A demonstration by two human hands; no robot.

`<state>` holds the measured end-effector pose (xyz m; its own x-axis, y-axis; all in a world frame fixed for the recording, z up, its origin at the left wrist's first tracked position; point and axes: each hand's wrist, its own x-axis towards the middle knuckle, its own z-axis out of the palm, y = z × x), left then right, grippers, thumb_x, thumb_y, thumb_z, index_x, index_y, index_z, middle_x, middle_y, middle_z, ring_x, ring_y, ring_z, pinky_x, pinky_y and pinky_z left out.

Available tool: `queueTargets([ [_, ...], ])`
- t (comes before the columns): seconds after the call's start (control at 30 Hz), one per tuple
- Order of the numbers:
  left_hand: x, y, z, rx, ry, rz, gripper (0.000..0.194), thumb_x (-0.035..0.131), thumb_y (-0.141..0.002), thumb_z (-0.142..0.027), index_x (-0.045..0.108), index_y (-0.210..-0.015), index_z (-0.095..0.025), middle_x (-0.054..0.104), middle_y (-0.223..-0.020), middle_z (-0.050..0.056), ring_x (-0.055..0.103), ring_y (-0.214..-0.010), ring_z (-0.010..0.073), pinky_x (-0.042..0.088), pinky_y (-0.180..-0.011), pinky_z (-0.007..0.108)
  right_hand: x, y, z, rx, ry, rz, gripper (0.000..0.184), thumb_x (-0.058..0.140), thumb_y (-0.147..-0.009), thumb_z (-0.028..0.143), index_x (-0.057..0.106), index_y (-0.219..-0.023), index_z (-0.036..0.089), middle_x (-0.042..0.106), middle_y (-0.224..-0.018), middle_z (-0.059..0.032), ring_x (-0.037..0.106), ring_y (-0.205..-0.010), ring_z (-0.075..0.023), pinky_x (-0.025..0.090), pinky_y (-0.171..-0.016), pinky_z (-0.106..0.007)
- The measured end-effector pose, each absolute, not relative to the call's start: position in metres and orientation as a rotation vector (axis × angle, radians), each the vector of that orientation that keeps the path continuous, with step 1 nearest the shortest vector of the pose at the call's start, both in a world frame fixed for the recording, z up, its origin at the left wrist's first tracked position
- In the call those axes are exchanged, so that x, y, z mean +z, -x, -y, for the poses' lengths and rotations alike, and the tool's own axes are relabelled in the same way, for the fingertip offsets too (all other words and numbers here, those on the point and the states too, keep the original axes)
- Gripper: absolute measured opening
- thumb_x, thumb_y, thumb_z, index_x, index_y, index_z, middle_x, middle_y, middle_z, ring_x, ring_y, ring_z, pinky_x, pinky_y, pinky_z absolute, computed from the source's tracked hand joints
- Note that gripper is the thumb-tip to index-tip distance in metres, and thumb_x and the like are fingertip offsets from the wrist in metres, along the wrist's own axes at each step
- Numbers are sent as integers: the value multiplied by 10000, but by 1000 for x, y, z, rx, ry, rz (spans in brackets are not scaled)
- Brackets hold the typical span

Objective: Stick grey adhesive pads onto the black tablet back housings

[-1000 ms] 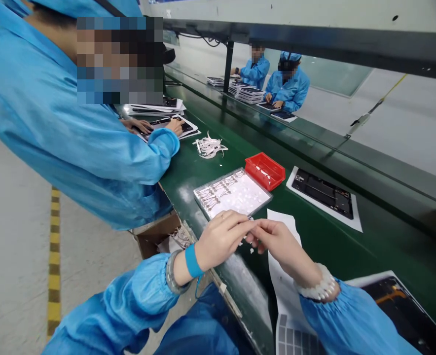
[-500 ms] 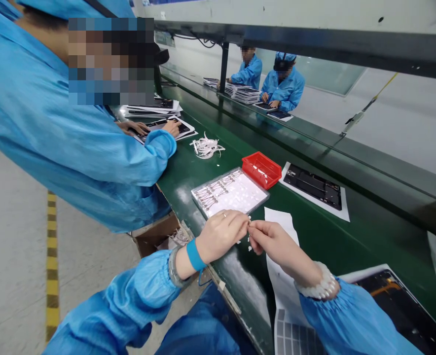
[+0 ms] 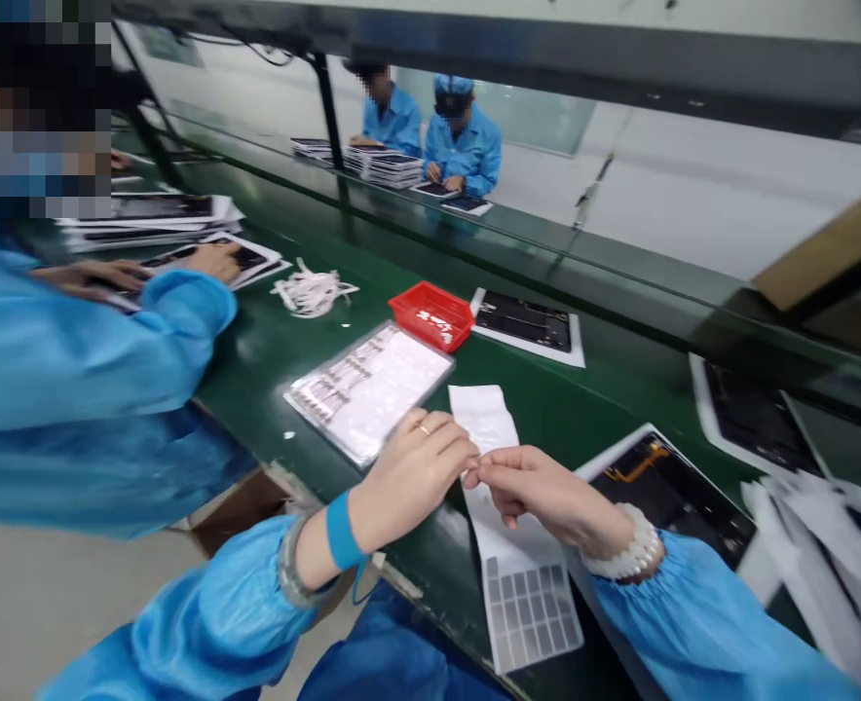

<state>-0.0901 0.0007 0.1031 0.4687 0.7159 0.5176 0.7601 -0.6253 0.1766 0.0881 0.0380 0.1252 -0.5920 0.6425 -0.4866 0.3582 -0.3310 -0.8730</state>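
Observation:
My left hand [image 3: 417,465] and my right hand [image 3: 537,489] meet at the fingertips, both in a pinch. Whatever sits between them is too small to make out. Beneath the fingers lies a white backing sheet [image 3: 480,414], its near end carrying rows of grey rectangular stickers [image 3: 537,615]. Just beyond my left hand is a flat clear tray [image 3: 401,365] with small wired parts in rows on its left side. Behind the tray stands a red bin [image 3: 420,300] with small white pieces inside. Right of my right hand, a black device panel [image 3: 683,497] with an orange flex cable lies on white.
More black panels [image 3: 525,323] lie along the green bench [image 3: 372,268]. White strips [image 3: 314,290] are heaped beyond the tray. A co-worker's sleeve [image 3: 87,360] reaches in at left beside stacked panels [image 3: 160,209]. Crumpled white sheets [image 3: 825,555] are at right; a cardboard box [image 3: 237,516] sits below the edge.
My view has turned right, bringing in the panel and crumpled sheets there. Both hands stay pinched together, now over the backing sheet. Small white bits seen below the fingertips no longer show.

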Motion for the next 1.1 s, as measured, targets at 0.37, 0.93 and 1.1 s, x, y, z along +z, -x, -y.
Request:
queueTargets([
  [0.37,86,-11,4,-1102,3479,1316,339,334,-984,-248,575,-753,-189,615,-761,-10,559,-749,130,412,-717,246,98,-193,31,1106,1292,1695,141,620,-825,270,651,-716,185,580,-766,-11,548,-728,-114,413,-621,-230],
  [0.93,38,-57,11,-470,3246,587,192,521,-923,-304,574,-1066,-187,621,-1104,30,515,-1133,236,371,-994,391,70,-377,-19,384,2017,1922,176,544,-765,263,630,-623,207,618,-737,-55,504,-855,-235,381,-866,-399],
  [1.1,38,-49,7,-512,3230,584,87,532,-912,-250,583,-943,-185,615,-1066,21,514,-1111,238,365,-1004,402,75,-374,-13,523,1984,2052,180,545,-781,271,632,-633,217,634,-763,-43,508,-890,-225,397,-869,-369],
])
